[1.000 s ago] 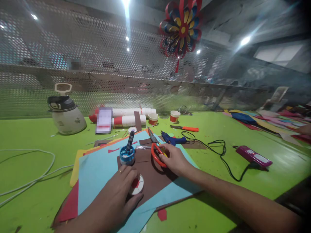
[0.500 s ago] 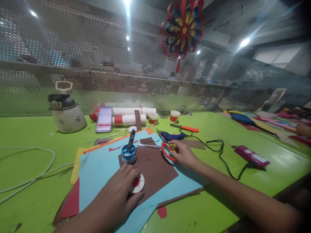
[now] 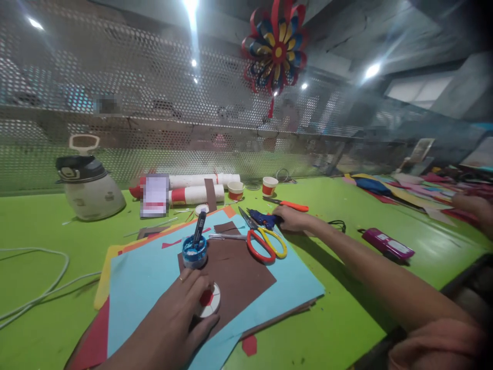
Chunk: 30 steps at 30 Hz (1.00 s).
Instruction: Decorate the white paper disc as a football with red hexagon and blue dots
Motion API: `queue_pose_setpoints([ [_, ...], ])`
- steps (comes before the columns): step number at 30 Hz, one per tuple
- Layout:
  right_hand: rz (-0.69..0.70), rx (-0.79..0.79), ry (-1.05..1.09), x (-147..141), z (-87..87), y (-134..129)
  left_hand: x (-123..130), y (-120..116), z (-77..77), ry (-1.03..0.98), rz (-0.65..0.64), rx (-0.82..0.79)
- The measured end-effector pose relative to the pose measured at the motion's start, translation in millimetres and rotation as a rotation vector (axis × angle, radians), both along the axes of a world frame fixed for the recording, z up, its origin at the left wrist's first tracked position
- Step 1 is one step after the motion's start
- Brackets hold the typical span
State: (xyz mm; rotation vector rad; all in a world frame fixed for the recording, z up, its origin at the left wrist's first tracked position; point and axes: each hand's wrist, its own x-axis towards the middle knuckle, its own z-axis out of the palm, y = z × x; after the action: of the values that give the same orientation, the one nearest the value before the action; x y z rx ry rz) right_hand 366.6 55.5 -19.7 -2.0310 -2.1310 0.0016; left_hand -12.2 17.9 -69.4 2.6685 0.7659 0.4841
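Observation:
My left hand [image 3: 188, 303] is closed round a small white disc [image 3: 211, 299] with a red centre, low over the brown paper [image 3: 242, 272]. Further right, my right hand [image 3: 291, 218] has its fingers at the handle of blue pliers [image 3: 265, 218]; the fingers are closed around it. Scissors [image 3: 262, 246] with one red and one yellow handle lie beside it on the light blue paper [image 3: 146, 277]. A blue-rimmed jar [image 3: 194, 253] holding a black marker [image 3: 200, 228] stands just beyond my left hand. A clear pen [image 3: 229, 237] lies across the brown paper.
Behind stand paper cups [image 3: 270, 187], white rolls [image 3: 198, 195], a phone [image 3: 154, 195] and a white jug [image 3: 92, 187]. At right lie a purple device [image 3: 388, 244] and coloured papers [image 3: 396, 192]. Another person's hand [image 3: 475, 208] shows at the far right.
My right hand has left the scissors and moved up to the blue pliers. The scissors now lie uncovered. My left hand still holds the disc. The view has shifted slightly.

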Motion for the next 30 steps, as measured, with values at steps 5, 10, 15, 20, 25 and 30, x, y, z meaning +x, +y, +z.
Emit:
queue_pose_setpoints([
  [5,-0.011,-0.03,-0.078,41,-4.4,-19,0,3,0.6,-0.037,-0.015,0.099],
  [10,-0.268,-0.01,-0.142,102,15.2,-43,0,7,-4.3,-0.093,-0.037,0.16],
  [15,-0.467,-0.083,-0.135,112,-0.4,-23,1,11,-10.3,-0.143,-0.033,0.183],
  [20,-0.536,-0.104,-0.108,95,-20.5,-8,0,8,-7.1,-0.107,-0.018,0.179],
  [25,-0.519,0.015,-0.112,73,-5.0,-23,0,4,-1.1,-0.063,-0.02,0.117],
  [30,-0.276,0.062,-0.016,6,0.6,-48,1,1,2.8,0.005,-0.003,-0.013],
])
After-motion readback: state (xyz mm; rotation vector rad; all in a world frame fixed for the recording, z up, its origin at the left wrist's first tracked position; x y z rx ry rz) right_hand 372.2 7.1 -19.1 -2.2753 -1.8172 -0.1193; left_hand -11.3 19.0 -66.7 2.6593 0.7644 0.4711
